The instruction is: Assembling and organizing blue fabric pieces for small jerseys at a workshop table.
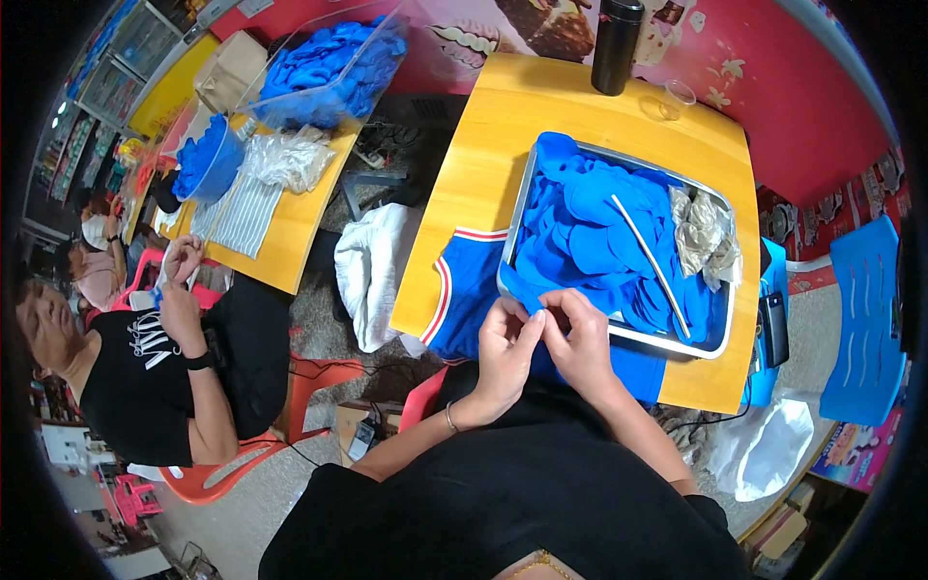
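Closest to us, the yellow wooden table takes up the middle of the view, with a second yellow table to its left, where a co-worker in a black T-shirt sits with both hands raised. On that second table we see a clear plastic bin heaped with blue pieces and, nearer the co-worker, a blue basin filled with more. To our right stands a blue plastic chair. On our table, a rectangular metal tray rests partly over a blue sleeveless jersey trimmed in red and white. A pile of flat, rounded blue cutouts fills the tray, with a crumpled clear bag at its right end. Beyond it stands a black tumbler. Our left hand and right hand meet at the tray's near left corner, fingertips touching; each pinches the same blue piece between thumb and forefinger. A slim white stick lies slantwise across the pile.
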A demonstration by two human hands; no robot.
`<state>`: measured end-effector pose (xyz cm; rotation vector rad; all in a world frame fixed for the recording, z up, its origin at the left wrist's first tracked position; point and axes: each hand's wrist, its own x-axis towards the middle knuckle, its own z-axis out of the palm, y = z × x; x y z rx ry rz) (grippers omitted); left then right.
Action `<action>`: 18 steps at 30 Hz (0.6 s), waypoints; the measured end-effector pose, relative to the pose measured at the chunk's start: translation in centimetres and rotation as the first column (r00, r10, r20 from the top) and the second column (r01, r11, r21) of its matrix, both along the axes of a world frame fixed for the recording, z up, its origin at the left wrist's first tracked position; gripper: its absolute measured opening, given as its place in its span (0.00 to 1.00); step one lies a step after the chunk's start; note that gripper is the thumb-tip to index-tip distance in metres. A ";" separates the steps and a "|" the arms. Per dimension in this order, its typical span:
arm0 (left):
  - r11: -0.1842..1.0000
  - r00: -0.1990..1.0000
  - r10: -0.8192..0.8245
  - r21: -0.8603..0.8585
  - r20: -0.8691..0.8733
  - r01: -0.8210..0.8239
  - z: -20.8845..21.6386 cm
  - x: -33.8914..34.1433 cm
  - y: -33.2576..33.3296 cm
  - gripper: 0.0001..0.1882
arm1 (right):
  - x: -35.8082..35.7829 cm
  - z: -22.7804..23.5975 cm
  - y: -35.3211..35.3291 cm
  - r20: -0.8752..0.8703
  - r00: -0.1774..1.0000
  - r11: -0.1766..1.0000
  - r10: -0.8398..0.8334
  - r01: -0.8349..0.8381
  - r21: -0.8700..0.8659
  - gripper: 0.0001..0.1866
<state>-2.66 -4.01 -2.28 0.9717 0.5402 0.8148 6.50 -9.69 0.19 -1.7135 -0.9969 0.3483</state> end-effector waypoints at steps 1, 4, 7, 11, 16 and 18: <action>1.000 1.000 -0.002 0.001 -0.004 0.002 -0.1 -0.1 0.1 0.05 | -0.1 -0.1 -0.2 0.002 1.000 1.000 0.000 0.000 -0.001 0.04; 0.992 0.999 -0.007 0.127 -0.053 0.014 -0.3 -0.3 0.4 0.06 | 0.1 0.3 -0.7 0.036 0.999 1.000 0.025 -0.025 -0.015 0.04; 0.992 0.998 0.052 0.112 -0.018 -0.050 0.1 -0.2 0.5 0.06 | 0.2 0.2 -0.5 0.239 0.970 0.998 0.047 -0.036 -0.049 0.03; 0.972 0.990 0.041 0.233 -0.136 -0.008 -0.5 -0.7 1.5 0.08 | -0.2 0.5 -0.4 0.286 0.957 0.995 0.058 -0.034 -0.089 0.04; 0.922 0.988 0.105 0.384 -0.113 -0.054 -1.1 -0.9 2.0 0.09 | -0.7 0.5 -0.6 0.259 0.965 0.988 0.048 -0.008 -0.155 0.07; 0.926 0.987 0.091 0.376 -0.131 -0.035 -0.4 -0.7 2.0 0.08 | -0.4 0.1 -0.5 0.277 0.961 0.996 0.000 0.023 -0.082 0.07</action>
